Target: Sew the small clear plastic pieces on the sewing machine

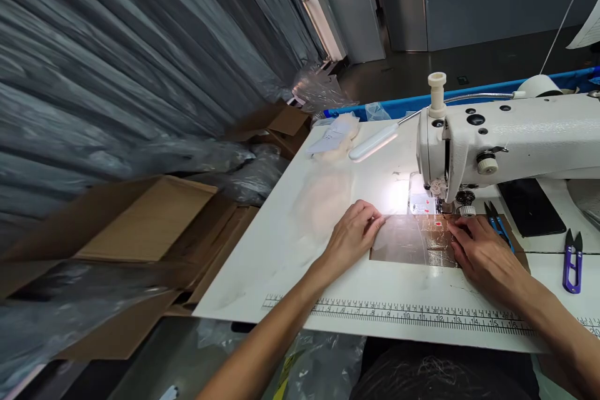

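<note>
L hand [354, 234]: grip spread flat, palm down, fingers straight & close together, tips pressing on the sheet's left edge; nothing pinched.
R hand [482, 253]: grip flat too, palm down, fingers lying on the sheet's right part, tips just beside the needle area; nothing pinched.
Sheet [403, 240]: thin see-through brownish rectangle w/ glare, flat on the surface between both hands. Far right corner sits under the machine head, w/ small red marks there.
Needle area [440, 205]: brightly lit. Foot & needle too small to tell if down.
Sewing machine [525, 131]: white, head over the sheet's far right corner, body running off to the right. Cream spool pin [437, 94] upright on top.
Lamp [375, 142]: white bar on a bendy neck, lying on the surface left of the machine head.
Blue snips [497, 225]: just beside R hand on its far side, partly hidden by it.
Purple snips [572, 260]: on the surface further right, well apart from the sheet.
Phone [529, 206]: black, flat, under the machine body.
Surface [290, 244]: white board. Printed ruler [422, 314] runs along the near edge, in front of both wrists.
Boxes [150, 219]: brown cardboard, opened flaps, left of the surface & lower, w/ clear plastic bags [248, 169] around them.
</note>
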`<action>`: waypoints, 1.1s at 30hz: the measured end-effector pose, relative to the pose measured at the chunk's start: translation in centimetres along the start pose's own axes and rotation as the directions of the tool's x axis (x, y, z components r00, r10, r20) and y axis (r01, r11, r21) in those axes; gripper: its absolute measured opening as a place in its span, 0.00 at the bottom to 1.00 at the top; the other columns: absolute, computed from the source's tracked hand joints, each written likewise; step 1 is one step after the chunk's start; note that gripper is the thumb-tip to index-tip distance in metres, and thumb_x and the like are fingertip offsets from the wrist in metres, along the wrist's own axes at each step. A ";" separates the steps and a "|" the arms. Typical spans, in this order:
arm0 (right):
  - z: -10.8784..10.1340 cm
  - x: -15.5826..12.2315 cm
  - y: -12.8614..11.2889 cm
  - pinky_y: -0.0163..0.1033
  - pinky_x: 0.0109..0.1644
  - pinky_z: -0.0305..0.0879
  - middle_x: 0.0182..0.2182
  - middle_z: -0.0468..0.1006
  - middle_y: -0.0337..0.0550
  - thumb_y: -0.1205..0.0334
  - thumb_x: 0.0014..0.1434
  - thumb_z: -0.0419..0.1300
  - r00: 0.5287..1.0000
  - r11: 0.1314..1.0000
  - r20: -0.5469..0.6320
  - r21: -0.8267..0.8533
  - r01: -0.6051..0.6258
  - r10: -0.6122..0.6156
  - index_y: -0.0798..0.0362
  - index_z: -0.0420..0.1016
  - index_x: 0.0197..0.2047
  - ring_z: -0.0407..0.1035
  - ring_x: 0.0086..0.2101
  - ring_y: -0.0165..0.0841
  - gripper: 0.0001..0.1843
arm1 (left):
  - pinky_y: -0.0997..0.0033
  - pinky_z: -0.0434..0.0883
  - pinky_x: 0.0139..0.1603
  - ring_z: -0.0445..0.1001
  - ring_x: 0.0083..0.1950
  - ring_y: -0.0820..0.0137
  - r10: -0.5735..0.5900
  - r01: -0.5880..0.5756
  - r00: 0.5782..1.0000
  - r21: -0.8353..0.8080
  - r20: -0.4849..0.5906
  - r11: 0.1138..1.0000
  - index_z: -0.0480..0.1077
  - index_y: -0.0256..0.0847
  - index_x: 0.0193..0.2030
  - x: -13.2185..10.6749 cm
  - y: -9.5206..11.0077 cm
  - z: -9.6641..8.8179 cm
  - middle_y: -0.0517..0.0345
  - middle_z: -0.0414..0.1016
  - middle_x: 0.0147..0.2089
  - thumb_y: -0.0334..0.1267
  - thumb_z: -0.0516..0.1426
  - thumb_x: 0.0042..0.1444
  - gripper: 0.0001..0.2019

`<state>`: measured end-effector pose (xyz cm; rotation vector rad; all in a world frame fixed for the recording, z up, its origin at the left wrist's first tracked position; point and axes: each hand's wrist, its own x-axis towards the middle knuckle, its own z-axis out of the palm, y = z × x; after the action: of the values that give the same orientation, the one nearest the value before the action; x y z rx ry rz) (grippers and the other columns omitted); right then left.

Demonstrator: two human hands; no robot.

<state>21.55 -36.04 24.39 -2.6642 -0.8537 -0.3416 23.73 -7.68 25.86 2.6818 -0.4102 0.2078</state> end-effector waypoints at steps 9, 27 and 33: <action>-1.0 0.2 -0.6 0.52 0.48 0.76 0.47 0.73 0.56 0.62 0.68 0.47 0.997 0.938 -0.068 0.346 -0.022 0.048 0.55 0.71 0.57 0.72 0.46 0.43 0.19 | 0.60 0.77 0.44 0.77 0.47 0.64 0.229 -0.239 0.971 -0.262 -0.067 0.935 0.74 0.40 0.38 -0.5 4.2 -0.7 0.51 0.78 0.46 0.37 0.55 0.64 0.08; -0.9 1.7 -0.4 0.38 0.31 0.70 0.31 0.74 0.42 0.66 0.60 0.55 0.917 0.634 0.333 0.664 -0.395 0.222 0.58 0.69 0.58 0.69 0.26 0.31 0.22 | 0.65 0.78 0.32 0.78 0.29 0.68 -0.143 0.159 0.987 -0.397 0.071 0.904 0.63 0.41 0.55 -0.2 1.5 -0.8 0.56 0.77 0.36 0.47 0.53 0.64 0.17; -0.2 1.5 1.1 0.40 0.32 0.68 0.40 0.74 0.48 0.64 0.63 0.53 0.937 0.908 0.002 0.245 -0.339 0.350 0.52 0.76 0.49 0.71 0.31 0.35 0.15 | 0.56 0.74 0.49 0.73 0.51 0.59 0.297 -0.282 0.950 0.147 -0.094 0.948 0.69 0.43 0.53 1.6 0.4 -1.2 0.47 0.72 0.53 0.39 0.50 0.66 0.12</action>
<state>23.37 -36.16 24.79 -2.5021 -0.3683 -0.1898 25.04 -7.93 27.41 2.7088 -0.7804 0.4897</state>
